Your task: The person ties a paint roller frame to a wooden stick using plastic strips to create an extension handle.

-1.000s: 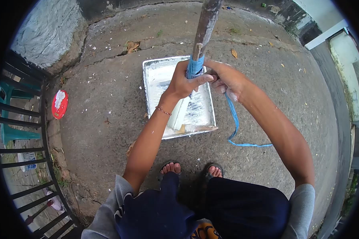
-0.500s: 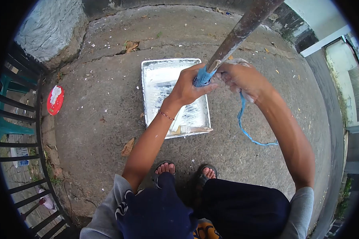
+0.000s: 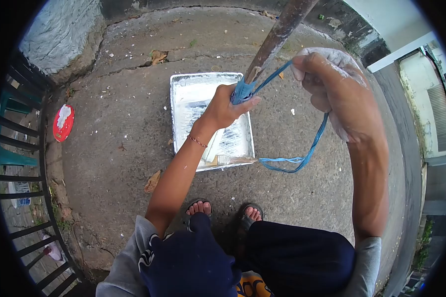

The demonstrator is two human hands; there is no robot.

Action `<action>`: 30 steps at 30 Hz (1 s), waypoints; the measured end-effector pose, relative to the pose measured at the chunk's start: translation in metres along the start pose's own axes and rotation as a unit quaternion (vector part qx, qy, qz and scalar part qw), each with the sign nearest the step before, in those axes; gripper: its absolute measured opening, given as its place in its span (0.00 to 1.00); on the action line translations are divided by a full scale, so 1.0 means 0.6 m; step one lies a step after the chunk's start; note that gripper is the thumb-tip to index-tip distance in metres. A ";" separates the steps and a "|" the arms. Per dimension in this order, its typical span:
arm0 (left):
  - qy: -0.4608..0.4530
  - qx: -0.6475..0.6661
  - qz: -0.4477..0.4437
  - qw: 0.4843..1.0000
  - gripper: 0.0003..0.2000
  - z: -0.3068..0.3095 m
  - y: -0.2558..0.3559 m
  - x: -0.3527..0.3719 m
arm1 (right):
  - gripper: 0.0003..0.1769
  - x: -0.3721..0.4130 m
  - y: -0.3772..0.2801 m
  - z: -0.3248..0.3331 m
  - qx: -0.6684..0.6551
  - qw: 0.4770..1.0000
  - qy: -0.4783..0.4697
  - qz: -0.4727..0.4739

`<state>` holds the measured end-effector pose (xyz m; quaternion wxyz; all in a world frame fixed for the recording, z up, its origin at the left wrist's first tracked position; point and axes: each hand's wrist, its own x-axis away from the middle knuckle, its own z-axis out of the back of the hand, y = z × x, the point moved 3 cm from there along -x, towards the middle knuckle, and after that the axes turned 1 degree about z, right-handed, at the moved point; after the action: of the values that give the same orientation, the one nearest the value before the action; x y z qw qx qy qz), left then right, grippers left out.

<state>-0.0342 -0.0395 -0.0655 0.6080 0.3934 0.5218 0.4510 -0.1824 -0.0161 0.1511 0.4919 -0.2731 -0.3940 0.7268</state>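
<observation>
My left hand (image 3: 224, 108) is wrapped round the lower end of a long brown pole (image 3: 282, 37), where blue plastic string is wound. Out to the right, my right hand (image 3: 334, 86), smeared with white paint, pinches the blue string (image 3: 273, 76). A stretch of it runs taut from the pole to my fingertips, and the loose tail hangs below in a loop. Beneath my left hand lies a white paint tray (image 3: 172, 106) coated in wet white paint. A paintbrush (image 3: 235, 160) rests across the tray's near edge.
A red lid (image 3: 64, 123) with white paint on it lies at the left, near a black metal fence (image 3: 20, 196). My sandalled feet (image 3: 199, 207) stand just before the tray. Dry leaves (image 3: 152, 181) dot the concrete ground (image 3: 119, 163). Walls stand at the back and right.
My right hand has moved away from the pole to the right, drawing the string out taut. The left hand keeps its grip on the wrapped pole end, shifted slightly left in view.
</observation>
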 end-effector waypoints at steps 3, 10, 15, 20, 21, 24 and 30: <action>0.012 0.019 -0.013 1.000 0.19 -0.001 0.006 0.000 | 0.14 0.006 -0.010 -0.009 0.001 1.000 0.010 0.013; 0.000 0.016 -0.015 1.000 0.20 -0.006 0.004 -0.001 | 0.14 -0.002 -0.012 -0.018 0.004 0.995 0.000 0.096; 0.015 0.046 -0.011 0.999 0.19 -0.012 0.003 -0.004 | 0.13 0.005 -0.024 -0.033 0.016 0.989 0.044 0.137; 0.038 0.080 -0.038 0.995 0.20 -0.022 -0.006 -0.007 | 0.13 0.013 -0.030 -0.043 0.218 0.943 0.098 0.233; 0.041 0.081 -0.037 0.995 0.20 -0.022 -0.004 -0.009 | 0.12 0.007 -0.027 -0.044 0.230 0.914 0.132 0.307; 0.055 0.037 -0.063 0.996 0.23 -0.026 0.003 -0.011 | 0.10 0.015 -0.037 -0.040 0.283 0.885 0.140 0.341; 0.040 0.035 -0.046 0.998 0.24 -0.030 0.004 -0.009 | 0.09 0.037 -0.032 -0.026 0.334 0.858 0.160 0.356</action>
<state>-0.0529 -0.0440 -0.0641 0.5926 0.3721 0.5784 0.4193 -0.1685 0.0134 0.1585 0.3173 -0.3265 0.0805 0.8867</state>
